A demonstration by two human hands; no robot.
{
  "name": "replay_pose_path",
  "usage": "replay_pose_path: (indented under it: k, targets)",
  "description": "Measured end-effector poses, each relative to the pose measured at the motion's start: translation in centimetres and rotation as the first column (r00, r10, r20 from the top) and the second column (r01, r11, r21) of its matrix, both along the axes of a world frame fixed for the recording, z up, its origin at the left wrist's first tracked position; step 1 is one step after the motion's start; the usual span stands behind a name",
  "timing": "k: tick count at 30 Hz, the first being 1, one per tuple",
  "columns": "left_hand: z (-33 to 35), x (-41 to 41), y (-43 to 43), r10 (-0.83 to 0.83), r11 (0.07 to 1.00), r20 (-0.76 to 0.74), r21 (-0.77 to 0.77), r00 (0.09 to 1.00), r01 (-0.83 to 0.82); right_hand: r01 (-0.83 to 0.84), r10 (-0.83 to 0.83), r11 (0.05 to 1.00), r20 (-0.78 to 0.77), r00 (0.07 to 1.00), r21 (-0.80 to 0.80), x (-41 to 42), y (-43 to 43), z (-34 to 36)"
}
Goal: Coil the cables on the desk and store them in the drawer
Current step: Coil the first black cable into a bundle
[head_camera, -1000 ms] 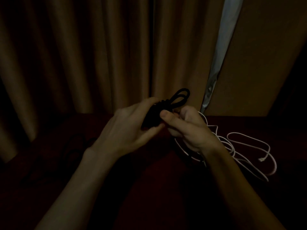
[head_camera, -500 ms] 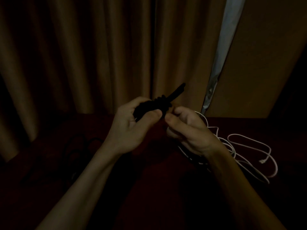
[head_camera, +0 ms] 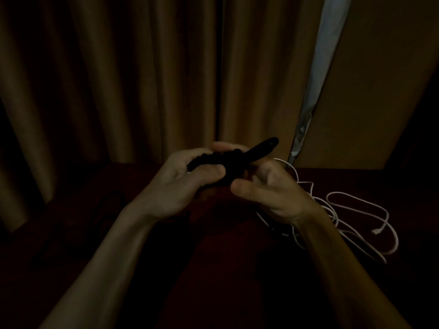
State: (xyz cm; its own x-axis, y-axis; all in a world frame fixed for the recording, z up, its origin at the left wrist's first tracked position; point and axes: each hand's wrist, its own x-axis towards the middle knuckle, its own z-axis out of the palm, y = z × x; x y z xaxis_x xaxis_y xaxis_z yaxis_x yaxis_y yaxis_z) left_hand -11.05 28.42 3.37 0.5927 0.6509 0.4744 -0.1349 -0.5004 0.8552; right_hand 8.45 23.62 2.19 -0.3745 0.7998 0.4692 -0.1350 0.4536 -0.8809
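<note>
A: Where is the black cable (head_camera: 228,162)?

B: Up off the desk (head_camera: 213,269), bundled into a short thick coil lying across the left grip (head_camera: 180,184) — fingers curled over its far side, thumb pressed on the near side, so that grip is closed firmly around it.

A: And its end?

B: A flat looped end sticks out past the left grip, up and to the right, over the fingers of the right grip (head_camera: 273,193). Those fingers are bent up under that end, and the thumb lies straight just below the coil. Whether the right grip pinches the cable or only touches it, I cannot tell (the light is very dim).

A: Anything else near the grips?

B: A white cable (head_camera: 336,216) lies loose on the desk, beneath and to the outer side of the right grip, in untidy loops with one plug end showing — apart from the coil. Below and outside the left grip are faint dark loops (head_camera: 111,205) on the desk, too dim to name. Brown curtains (head_camera: 118,79) hang beyond both grips.
</note>
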Motion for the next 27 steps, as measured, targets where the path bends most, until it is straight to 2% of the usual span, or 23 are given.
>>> replay_pose_path:
  k: [2,5,7,10,12,15,20,24,27]
  targets:
    - [0.1,-0.2,-0.1,0.003,1.0,-0.005,0.02,1.0,-0.003,-0.018,0.018,1.0,0.006,1.0,-0.009,-0.1,-0.1,0.0]
    - [0.1,-0.3,-0.4,-0.041,0.999,-0.007,-0.009,0.999,0.041,0.112,-0.114,0.991,0.031,0.993,0.073,-0.1,0.2,0.1]
    - [0.2,-0.2,-0.6,-0.036,0.999,-0.069,-0.01,0.997,0.035,0.148,-0.154,0.979,0.027,0.988,0.143,-0.2,0.2,0.3]
    - [0.3,-0.1,-0.6,0.029,0.999,-0.158,0.037,0.987,-0.023,0.121,-0.123,0.977,-0.002,0.992,0.177,-0.3,0.2,0.4]
    - [0.5,-0.2,-0.5,0.142,0.982,-0.2,0.15,0.969,-0.113,0.156,-0.155,0.973,-0.021,0.988,0.168,-0.3,0.3,0.3]
    - [0.7,-0.4,-0.6,0.313,0.895,-0.246,0.399,0.917,-0.199,0.257,-0.252,0.959,-0.055,0.966,0.119,-0.4,0.4,-0.1]
    - [1.1,-0.3,-1.1,0.269,0.808,-0.207,0.581,0.941,-0.104,0.306,-0.297,0.95,-0.118,0.947,0.066,-0.2,1.0,-0.4]
    - [0.3,0.5,-0.4,0.359,0.628,-0.083,0.759,0.929,-0.175,0.38,-0.379,0.925,-0.069,0.923,0.008,-0.4,1.0,-0.3]
    - [-0.2,0.9,0.0,0.358,0.641,-0.013,0.731,0.934,-0.235,0.402,-0.403,0.915,-0.034,0.915,-0.022,-0.5,1.2,-0.3]
